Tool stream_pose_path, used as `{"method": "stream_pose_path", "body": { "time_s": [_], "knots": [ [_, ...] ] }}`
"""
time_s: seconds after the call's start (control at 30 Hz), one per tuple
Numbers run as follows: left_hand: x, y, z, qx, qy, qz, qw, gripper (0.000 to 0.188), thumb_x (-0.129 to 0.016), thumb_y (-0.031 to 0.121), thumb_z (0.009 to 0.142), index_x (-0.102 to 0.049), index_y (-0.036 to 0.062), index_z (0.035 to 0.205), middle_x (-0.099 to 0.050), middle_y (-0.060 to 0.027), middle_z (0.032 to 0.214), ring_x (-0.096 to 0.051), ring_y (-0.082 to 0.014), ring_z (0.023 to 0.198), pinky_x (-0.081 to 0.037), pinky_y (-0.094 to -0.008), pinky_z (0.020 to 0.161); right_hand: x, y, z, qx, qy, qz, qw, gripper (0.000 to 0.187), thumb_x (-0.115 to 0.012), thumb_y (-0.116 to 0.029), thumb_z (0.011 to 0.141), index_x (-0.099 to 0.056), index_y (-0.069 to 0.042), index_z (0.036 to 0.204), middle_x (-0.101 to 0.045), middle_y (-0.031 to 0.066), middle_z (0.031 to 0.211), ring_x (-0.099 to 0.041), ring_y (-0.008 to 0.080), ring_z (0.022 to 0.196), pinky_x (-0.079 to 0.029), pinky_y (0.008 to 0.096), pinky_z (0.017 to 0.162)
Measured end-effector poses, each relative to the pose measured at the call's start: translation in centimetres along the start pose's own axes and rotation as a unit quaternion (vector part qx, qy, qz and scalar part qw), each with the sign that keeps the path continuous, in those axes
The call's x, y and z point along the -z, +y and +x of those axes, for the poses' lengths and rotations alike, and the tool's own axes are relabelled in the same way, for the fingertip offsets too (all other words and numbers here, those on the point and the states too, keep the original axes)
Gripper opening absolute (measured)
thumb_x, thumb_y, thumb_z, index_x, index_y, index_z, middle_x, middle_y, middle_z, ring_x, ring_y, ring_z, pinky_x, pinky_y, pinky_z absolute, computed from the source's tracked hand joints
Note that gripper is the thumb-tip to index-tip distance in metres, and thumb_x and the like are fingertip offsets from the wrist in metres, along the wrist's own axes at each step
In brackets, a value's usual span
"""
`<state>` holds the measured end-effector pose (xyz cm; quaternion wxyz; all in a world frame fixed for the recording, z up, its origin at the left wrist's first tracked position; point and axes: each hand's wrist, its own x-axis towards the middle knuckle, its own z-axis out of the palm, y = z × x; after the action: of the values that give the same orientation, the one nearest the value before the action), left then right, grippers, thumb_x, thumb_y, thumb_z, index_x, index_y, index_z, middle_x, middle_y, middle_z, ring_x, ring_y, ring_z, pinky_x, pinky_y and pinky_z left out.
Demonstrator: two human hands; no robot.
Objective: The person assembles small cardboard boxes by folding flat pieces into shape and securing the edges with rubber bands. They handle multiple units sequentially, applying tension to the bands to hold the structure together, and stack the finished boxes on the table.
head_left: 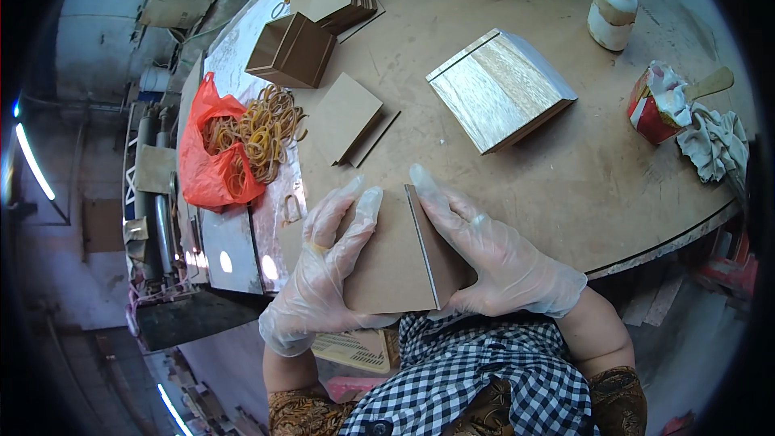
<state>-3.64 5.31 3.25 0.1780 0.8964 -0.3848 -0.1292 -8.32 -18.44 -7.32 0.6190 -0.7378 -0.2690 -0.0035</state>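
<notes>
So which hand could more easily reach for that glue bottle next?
Probably the right hand: the glue bottle stands on its side of the table, while the left hand steadies the flat board.

The left hand hides the left edge of the brown panel.

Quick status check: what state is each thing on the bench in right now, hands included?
Left hand: gloved, gripping the brown panels.
Right hand: gloved, pressing one panel upright.
Brown panels: held at a right angle.
Wood-faced box: lying flat, untouched.
Open brown box: on its side.
Glue bottle: upright, capped.
Orange bag: open, rubber bands spilling out.
Red can: open, stick inside.
</notes>
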Motion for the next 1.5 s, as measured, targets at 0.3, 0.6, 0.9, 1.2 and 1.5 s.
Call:
{"method": "stream_pose_path", "body": {
  "time_s": [0.3, 0.6, 0.9, 1.2, 1.5],
  "knots": [
    [-0.1, -0.5, -0.1, -0.003, -0.001, -0.017, 1.0, 0.119, -0.092, 0.033, 0.048, -0.042, 0.0039, 0.152, -0.032, -0.021, 0.155, -0.03, -0.041, 0.144, -0.027, -0.0482, 0.119, 0.1, -0.1, 0.0, 0.001, -0.003, 0.0, 1.0, 0.126, -0.09, -0.017, 0.066, -0.008, -0.002, 0.161, -0.02, 0.0297, 0.16, -0.031, 0.0478, 0.145, -0.037, 0.0449, 0.116],
    [-0.3, -0.7, -0.2, 0.002, -0.001, -0.027, 1.0, 0.116, -0.091, 0.03, 0.049, -0.042, 0.0033, 0.151, -0.032, -0.0215, 0.154, -0.031, -0.0406, 0.144, -0.027, -0.0481, 0.119, 0.6, -0.3, -0.2, -0.013, -0.013, 0.017, 1.0, 0.126, -0.089, -0.015, 0.066, -0.007, -0.001, 0.16, -0.017, 0.0303, 0.161, -0.025, 0.0473, 0.148, -0.029, 0.0431, 0.121],
    [-0.3, -0.7, -0.2, -0.008, 0.007, -0.032, 0.999, 0.118, -0.092, 0.03, 0.048, -0.042, 0.0039, 0.151, -0.031, -0.0217, 0.156, -0.03, -0.0417, 0.144, -0.026, -0.0487, 0.12, 0.3, -0.2, -0.1, 0.006, 0.004, -0.002, 1.0, 0.121, -0.089, -0.017, 0.067, -0.012, 0.001, 0.159, -0.02, 0.0342, 0.158, -0.031, 0.0502, 0.144, -0.036, 0.0442, 0.116],
    [-0.2, -0.8, -0.3, -0.035, -0.003, -0.012, 0.999, 0.117, -0.092, 0.025, 0.049, -0.04, 0.0054, 0.152, -0.032, -0.0221, 0.154, -0.032, -0.0429, 0.142, -0.027, -0.049, 0.119, -0.2, -0.2, -0.4, 0.008, 0.023, -0.033, 0.999, 0.115, -0.086, -0.013, 0.067, -0.017, -0.001, 0.159, -0.023, 0.0342, 0.157, -0.036, 0.0518, 0.14, -0.041, 0.044, 0.112],
    [-0.5, -0.6, -0.3, -0.039, 0.026, 0.021, 0.999, 0.109, -0.089, 0.022, 0.051, -0.044, 0.0072, 0.149, -0.034, -0.0227, 0.154, -0.034, -0.0436, 0.141, -0.028, -0.0499, 0.118, -0.9, -0.2, -0.6, -0.007, 0.026, -0.056, 0.998, 0.115, -0.075, -0.007, 0.058, -0.019, 0.002, 0.159, -0.019, 0.0253, 0.165, -0.027, 0.0442, 0.149, -0.03, 0.0431, 0.12]
  ]
}}
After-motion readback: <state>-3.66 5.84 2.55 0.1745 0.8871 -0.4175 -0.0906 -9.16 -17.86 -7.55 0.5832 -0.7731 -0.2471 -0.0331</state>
